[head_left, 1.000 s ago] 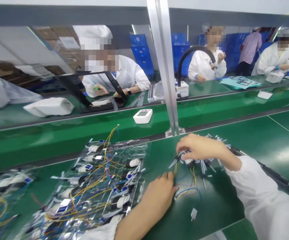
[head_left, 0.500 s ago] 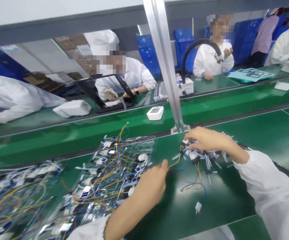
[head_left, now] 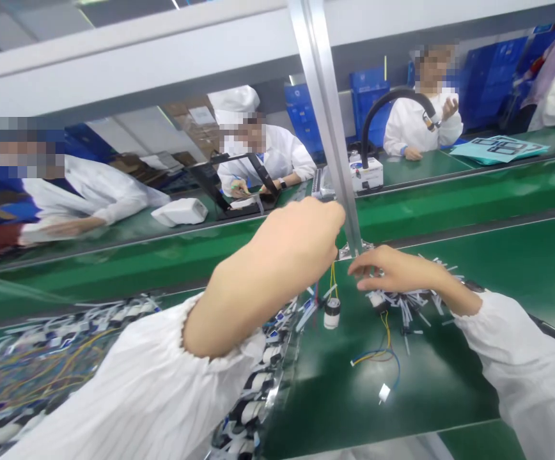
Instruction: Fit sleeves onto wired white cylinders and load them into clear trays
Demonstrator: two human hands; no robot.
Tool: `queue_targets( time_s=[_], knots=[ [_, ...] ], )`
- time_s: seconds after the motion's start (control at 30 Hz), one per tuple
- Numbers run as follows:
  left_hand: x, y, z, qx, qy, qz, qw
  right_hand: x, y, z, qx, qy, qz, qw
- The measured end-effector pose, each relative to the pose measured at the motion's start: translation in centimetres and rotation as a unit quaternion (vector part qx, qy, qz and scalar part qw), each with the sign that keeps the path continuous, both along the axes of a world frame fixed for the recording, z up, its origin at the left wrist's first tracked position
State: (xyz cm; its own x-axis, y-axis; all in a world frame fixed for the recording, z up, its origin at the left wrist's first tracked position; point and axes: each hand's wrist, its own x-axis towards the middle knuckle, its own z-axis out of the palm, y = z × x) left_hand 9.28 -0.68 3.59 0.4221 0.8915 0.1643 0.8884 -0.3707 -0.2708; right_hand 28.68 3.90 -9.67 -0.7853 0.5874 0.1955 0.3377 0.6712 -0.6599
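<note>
My left hand (head_left: 287, 249) is raised in a closed grip on yellow wires (head_left: 334, 280). Below it, from these wires, hangs a small cylindrical motor (head_left: 332, 314), black on top and white underneath. My right hand (head_left: 387, 271) hovers with slightly parted fingers beside a heap of white strips (head_left: 405, 305), holding nothing visible. Under its fingers lies another black-and-white motor (head_left: 378, 299), partly covered. Its yellow and blue leads (head_left: 387, 351) trail over the green work surface (head_left: 335, 396), towards a small white tag (head_left: 384, 393).
A clear plastic tray (head_left: 277, 383) with rows of motors lies partly behind my left arm; more wired motors (head_left: 66, 370) are at far left. A metal post (head_left: 328, 121) rises before me. Across the green channel (head_left: 426, 201), co-workers in white sit beside a white device housing (head_left: 180, 212).
My left hand has risen from low over the table, and a motor now hangs from it by its wires. My right fingers have come away from that motor. The view has shifted left.
</note>
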Motion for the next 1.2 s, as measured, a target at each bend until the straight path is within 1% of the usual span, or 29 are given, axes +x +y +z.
queue_targets(
  time_s=[0.03,0.1,0.17,0.23,0.27,0.3,0.37,0.43,0.47,0.53,0.6,0.67,0.73,0.87,0.93,1.03,1.07,1.2],
  knots=[
    [0.3,0.0,0.7,0.001,-0.002,0.001,1.0,0.0,-0.1,0.1,-0.02,-0.001,0.017,1.0],
    [0.9,0.2,2.1,-0.03,-0.024,0.024,0.999,-0.2,-0.4,0.2,-0.046,-0.006,0.03,0.998],
    [1.2,0.5,3.1,-0.064,-0.072,0.036,0.995,-0.4,-0.6,0.3,-0.048,-0.006,0.011,0.999],
    [1.3,0.6,3.3,-0.075,-0.149,0.014,0.986,-0.7,-0.7,0.1,-0.045,0.015,-0.016,0.999],
    [1.4,0.6,3.1,-0.073,-0.198,-0.006,0.977,-0.9,-0.6,-0.1,-0.05,0.038,-0.024,0.998],
    [1.4,0.5,2.6,-0.066,-0.257,-0.026,0.964,-1.2,-0.6,-0.5,-0.06,0.069,-0.028,0.995],
    [1.4,0.3,0.9,-0.039,-0.386,-0.056,0.92,-1.7,-0.3,-1.3,-0.106,0.144,-0.026,0.984],
    [1.4,0.2,-1.3,-0.02,-0.507,-0.069,0.859,-2.2,0.0,-2.2,-0.182,0.202,-0.014,0.962],
    [1.3,0.2,-2.4,-0.017,-0.558,-0.068,0.827,-2.4,0.1,-2.5,-0.223,0.215,-0.004,0.951],
    [0.8,0.5,-4.2,-0.023,-0.629,-0.063,0.775,-2.8,0.3,-2.9,-0.288,0.216,0.014,0.933],
    [0.1,0.8,-5.1,-0.028,-0.664,-0.065,0.744,-3.1,0.4,-3.0,-0.328,0.221,0.014,0.918],
    [-0.6,0.9,-5.3,-0.029,-0.677,-0.077,0.731,-3.3,0.4,-3.0,-0.352,0.246,0.001,0.903],
    [-1.1,0.7,-5.0,-0.031,-0.685,-0.091,0.722,-3.3,0.3,-3.2,-0.366,0.268,0.003,0.891],
    [-1.4,0.2,-4.6,-0.04,-0.699,-0.103,0.707,-3.2,0.4,-4.2,-0.394,0.283,0.072,0.871],
    [-1.4,0.2,-4.6,-0.048,-0.703,-0.108,0.702,-3.4,0.3,-5.0,-0.404,0.279,0.09,0.866],
    [-1.4,0.3,-4.9,-0.05,-0.701,-0.129,0.699,-4.1,-0.1,-6.1,-0.411,0.27,0.077,0.867],
    [-1.4,0.4,-5.0,-0.049,-0.699,-0.138,0.7,-4.3,-0.2,-6.4,-0.422,0.273,0.073,0.862],
    [-2.0,0.6,-5.3,-0.045,-0.699,-0.162,0.695,-5.3,-0.4,-6.6,-0.505,0.282,0.058,0.814]
  ],
)
